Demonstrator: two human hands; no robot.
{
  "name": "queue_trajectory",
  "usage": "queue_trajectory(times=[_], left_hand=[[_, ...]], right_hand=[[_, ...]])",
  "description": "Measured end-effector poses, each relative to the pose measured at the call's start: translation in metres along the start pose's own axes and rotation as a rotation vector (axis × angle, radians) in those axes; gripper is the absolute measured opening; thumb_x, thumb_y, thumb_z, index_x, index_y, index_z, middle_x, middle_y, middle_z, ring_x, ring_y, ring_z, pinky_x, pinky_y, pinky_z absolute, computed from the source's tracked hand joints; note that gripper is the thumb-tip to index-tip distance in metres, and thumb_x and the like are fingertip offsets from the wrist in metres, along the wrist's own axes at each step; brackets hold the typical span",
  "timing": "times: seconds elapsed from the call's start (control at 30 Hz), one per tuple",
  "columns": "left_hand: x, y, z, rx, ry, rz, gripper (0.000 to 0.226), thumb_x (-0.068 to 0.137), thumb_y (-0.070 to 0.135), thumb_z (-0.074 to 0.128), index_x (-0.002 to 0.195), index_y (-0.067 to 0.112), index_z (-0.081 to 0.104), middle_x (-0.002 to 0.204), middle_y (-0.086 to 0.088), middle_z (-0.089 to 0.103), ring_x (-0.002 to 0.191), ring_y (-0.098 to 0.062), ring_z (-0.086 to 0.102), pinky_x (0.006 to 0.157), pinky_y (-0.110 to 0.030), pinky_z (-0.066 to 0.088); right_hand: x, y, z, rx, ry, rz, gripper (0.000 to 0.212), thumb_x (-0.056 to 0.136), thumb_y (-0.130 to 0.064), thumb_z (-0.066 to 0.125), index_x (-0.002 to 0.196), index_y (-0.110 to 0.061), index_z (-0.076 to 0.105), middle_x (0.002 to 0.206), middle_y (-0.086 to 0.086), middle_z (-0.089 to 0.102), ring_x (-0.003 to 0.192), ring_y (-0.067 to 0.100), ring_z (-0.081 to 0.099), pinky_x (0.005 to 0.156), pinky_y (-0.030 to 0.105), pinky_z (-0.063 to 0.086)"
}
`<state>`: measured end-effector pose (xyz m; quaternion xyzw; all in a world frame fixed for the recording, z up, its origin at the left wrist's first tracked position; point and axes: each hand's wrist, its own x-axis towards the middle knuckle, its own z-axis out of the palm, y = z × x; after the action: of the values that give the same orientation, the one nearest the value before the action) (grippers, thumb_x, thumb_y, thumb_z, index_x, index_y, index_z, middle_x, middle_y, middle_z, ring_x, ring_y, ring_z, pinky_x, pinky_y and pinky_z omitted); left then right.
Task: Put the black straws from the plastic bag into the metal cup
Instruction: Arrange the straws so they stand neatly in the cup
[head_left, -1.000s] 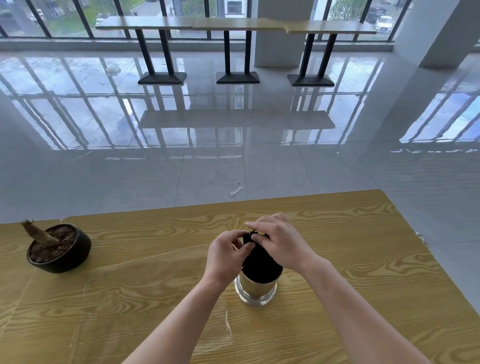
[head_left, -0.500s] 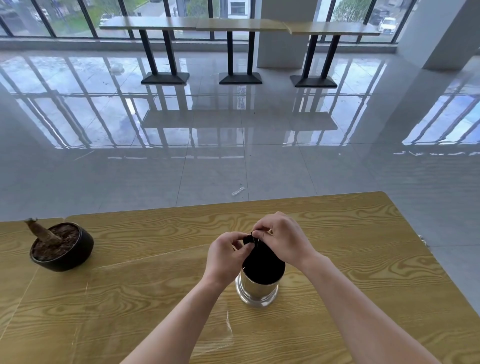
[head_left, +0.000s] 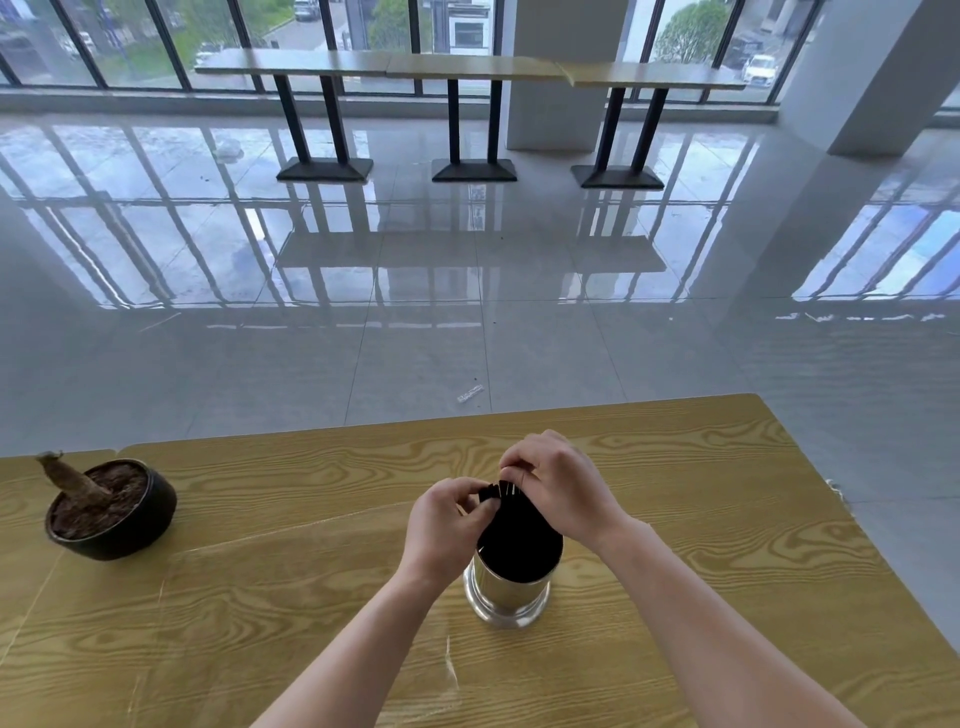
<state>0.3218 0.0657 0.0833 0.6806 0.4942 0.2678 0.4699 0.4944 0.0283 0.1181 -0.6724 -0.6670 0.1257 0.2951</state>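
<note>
The metal cup (head_left: 508, 592) stood upright on the wooden counter (head_left: 727, 519), with the bundle of black straws (head_left: 517, 535) standing inside it and projecting above the rim. The left hand (head_left: 447, 525) and right hand (head_left: 558, 486) met at the bundle's top, their fingers pinching it from both sides. A dark plant pot (head_left: 111, 512) sat well apart to the left.
</note>
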Motion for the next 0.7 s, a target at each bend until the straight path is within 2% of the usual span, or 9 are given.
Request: queue_trajectory(times=[0.17,0.27,0.4,0.57,0.63,0.7], left_hand=[[-0.001,0.002,0.000,-0.004,-0.005,0.003,0.010,0.087,0.023,0.076,0.092,0.031,0.077,0.072,0.003,0.068,0.058,0.002,0.058,0.055,-0.014,0.048],[-0.003,0.003,-0.001,-0.007,-0.012,0.001,0.018,0.087,0.023,0.077,0.104,0.029,0.074,0.077,0.003,0.069,0.061,0.002,0.061,0.057,-0.012,0.048],[-0.008,0.005,-0.003,0.003,0.016,0.005,0.036,0.087,0.029,0.077,0.121,0.030,0.066,0.086,0.003,0.067,0.072,-0.006,0.063,0.068,-0.019,0.051],[-0.016,0.006,-0.005,-0.026,0.073,0.015,0.043,0.087,0.027,0.076,0.128,0.026,0.063,0.089,0.003,0.066,0.076,-0.010,0.063,0.077,-0.028,0.055],[-0.021,0.006,-0.006,-0.043,0.109,0.025,0.045,0.086,0.025,0.076,0.128,0.027,0.062,0.091,0.003,0.065,0.076,-0.013,0.064,0.075,-0.028,0.056],[-0.027,0.007,-0.007,-0.040,0.169,0.041,0.042,0.084,0.024,0.076,0.123,0.030,0.061,0.089,0.004,0.063,0.073,-0.013,0.061,0.071,-0.025,0.052]], right_hand=[[0.003,-0.009,-0.018,-0.027,0.087,-0.043,0.003,0.088,-0.018,0.076,0.091,-0.017,0.076,0.088,-0.007,0.075,0.087,0.008,0.059,0.076,0.016,0.042],[0.009,-0.016,-0.038,-0.045,0.164,-0.060,0.004,0.088,-0.018,0.077,0.091,-0.015,0.077,0.086,-0.005,0.075,0.083,0.011,0.062,0.073,0.022,0.047],[0.017,-0.023,-0.062,-0.020,0.246,-0.047,0.007,0.089,-0.018,0.076,0.094,-0.015,0.078,0.087,-0.003,0.075,0.079,0.009,0.062,0.072,0.023,0.048],[0.014,-0.024,-0.079,0.023,0.274,-0.039,0.010,0.088,-0.014,0.077,0.098,-0.010,0.079,0.088,0.000,0.077,0.079,0.014,0.070,0.075,0.025,0.056],[0.012,-0.024,-0.084,0.037,0.301,-0.030,0.010,0.088,-0.014,0.077,0.097,-0.011,0.079,0.087,-0.002,0.076,0.076,0.008,0.067,0.075,0.019,0.054],[0.010,-0.022,-0.093,0.057,0.334,-0.014,0.009,0.088,-0.015,0.077,0.097,-0.013,0.079,0.085,-0.008,0.074,0.071,-0.004,0.062,0.073,0.006,0.048]])
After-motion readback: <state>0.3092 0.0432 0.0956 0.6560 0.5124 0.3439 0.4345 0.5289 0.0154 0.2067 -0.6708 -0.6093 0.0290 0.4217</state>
